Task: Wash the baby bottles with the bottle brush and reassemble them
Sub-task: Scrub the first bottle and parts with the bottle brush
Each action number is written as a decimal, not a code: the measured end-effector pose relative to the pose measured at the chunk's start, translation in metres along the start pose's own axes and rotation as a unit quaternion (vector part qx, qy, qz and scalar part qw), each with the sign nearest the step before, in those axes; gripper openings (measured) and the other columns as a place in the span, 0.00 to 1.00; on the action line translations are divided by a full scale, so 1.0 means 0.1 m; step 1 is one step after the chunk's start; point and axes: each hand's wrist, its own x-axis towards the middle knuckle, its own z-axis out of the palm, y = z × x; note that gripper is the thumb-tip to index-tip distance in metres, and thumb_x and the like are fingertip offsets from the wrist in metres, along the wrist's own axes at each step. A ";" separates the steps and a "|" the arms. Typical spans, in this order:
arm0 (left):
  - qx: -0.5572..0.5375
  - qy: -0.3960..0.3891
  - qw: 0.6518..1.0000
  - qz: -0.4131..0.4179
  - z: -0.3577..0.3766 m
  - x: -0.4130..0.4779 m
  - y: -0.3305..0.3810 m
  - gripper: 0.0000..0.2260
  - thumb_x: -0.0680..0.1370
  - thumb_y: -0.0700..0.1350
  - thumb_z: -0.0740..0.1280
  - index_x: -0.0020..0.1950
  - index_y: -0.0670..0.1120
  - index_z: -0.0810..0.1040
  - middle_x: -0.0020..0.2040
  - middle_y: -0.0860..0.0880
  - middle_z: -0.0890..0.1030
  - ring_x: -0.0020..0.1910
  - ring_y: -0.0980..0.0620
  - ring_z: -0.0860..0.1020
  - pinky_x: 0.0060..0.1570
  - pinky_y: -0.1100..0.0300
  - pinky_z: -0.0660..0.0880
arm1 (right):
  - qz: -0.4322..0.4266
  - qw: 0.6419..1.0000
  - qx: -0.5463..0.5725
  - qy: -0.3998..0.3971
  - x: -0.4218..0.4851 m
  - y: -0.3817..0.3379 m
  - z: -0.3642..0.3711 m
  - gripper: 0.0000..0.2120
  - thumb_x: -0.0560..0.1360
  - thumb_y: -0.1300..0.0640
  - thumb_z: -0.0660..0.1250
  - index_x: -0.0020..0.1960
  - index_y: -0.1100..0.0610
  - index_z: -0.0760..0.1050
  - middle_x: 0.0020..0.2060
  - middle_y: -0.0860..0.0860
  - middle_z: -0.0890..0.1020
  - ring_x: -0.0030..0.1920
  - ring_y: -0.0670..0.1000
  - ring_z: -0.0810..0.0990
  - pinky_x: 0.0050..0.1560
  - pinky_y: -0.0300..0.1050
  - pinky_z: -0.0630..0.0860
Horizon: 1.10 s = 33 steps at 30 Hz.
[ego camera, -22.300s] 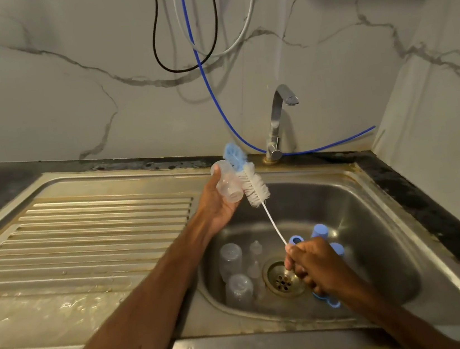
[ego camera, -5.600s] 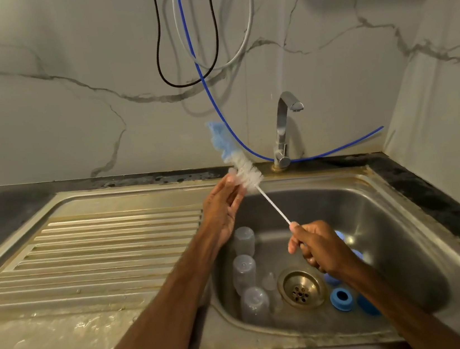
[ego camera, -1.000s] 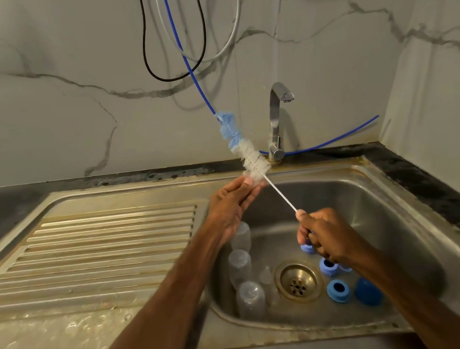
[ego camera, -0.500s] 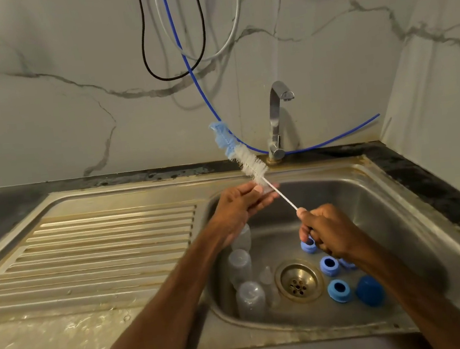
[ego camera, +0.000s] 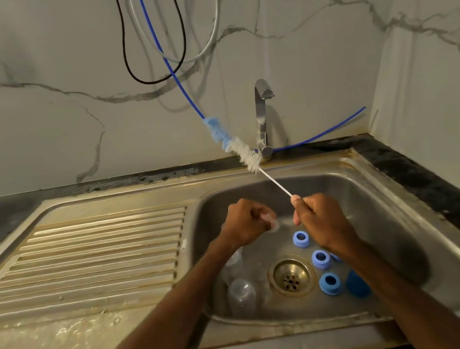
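Bottle brush [ego camera: 246, 155] in fist of right hand [ego camera: 319, 216]; fingers of left hand [ego camera: 245, 221] curled around small clear piece [ego camera: 271, 223].

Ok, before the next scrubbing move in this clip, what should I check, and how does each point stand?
1. Right hand grips the bottle brush by its wire handle: ok.
2. Left hand holds something to scrub: ok, a small clear piece; which part, cannot tell.
3. Brush head inside that piece: not ok, it points up and away.
4. Tap running: not ok, no stream shows.
5. Clear bottles and blue rings lying in the sink, unassembled: ok.
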 end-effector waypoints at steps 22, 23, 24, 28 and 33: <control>0.335 -0.175 0.926 -0.002 0.67 0.48 -0.42 0.12 0.83 0.40 0.63 0.66 0.43 0.73 0.65 0.40 0.74 0.64 0.38 0.76 0.59 0.49 0.73 | -0.018 1.000 -0.003 -0.004 0.06 0.08 0.08 0.25 0.84 0.49 0.60 0.31 0.56 0.77 0.27 0.45 0.81 0.30 0.45 0.80 0.39 0.54 0.80; 0.331 -0.173 0.928 0.004 0.65 0.48 -0.42 0.12 0.83 0.40 0.63 0.66 0.42 0.73 0.65 0.40 0.74 0.63 0.38 0.76 0.58 0.49 0.73 | -0.018 1.000 -0.004 -0.004 0.07 0.07 0.08 0.25 0.84 0.49 0.60 0.31 0.56 0.78 0.27 0.45 0.81 0.30 0.45 0.80 0.39 0.54 0.80; 0.327 -0.170 0.930 0.008 0.64 0.47 -0.40 0.11 0.83 0.40 0.63 0.65 0.43 0.74 0.64 0.40 0.75 0.63 0.39 0.77 0.57 0.49 0.73 | -0.017 1.000 -0.005 -0.005 0.07 0.07 0.08 0.25 0.84 0.49 0.60 0.31 0.56 0.78 0.27 0.45 0.81 0.30 0.45 0.80 0.39 0.53 0.80; 0.322 -0.175 0.930 0.011 0.63 0.46 -0.36 0.13 0.81 0.38 0.66 0.65 0.43 0.74 0.65 0.41 0.74 0.62 0.40 0.77 0.58 0.50 0.74 | -0.021 1.000 -0.008 -0.007 0.07 0.08 0.06 0.25 0.84 0.51 0.60 0.30 0.56 0.78 0.26 0.45 0.81 0.30 0.45 0.80 0.39 0.50 0.79; 0.368 -0.181 0.912 0.027 0.65 0.49 -0.31 0.19 0.79 0.43 0.71 0.68 0.45 0.72 0.67 0.43 0.74 0.64 0.42 0.76 0.60 0.51 0.73 | -0.017 1.000 -0.018 -0.005 0.08 0.11 0.05 0.25 0.84 0.51 0.60 0.31 0.56 0.79 0.26 0.44 0.80 0.30 0.43 0.79 0.37 0.42 0.75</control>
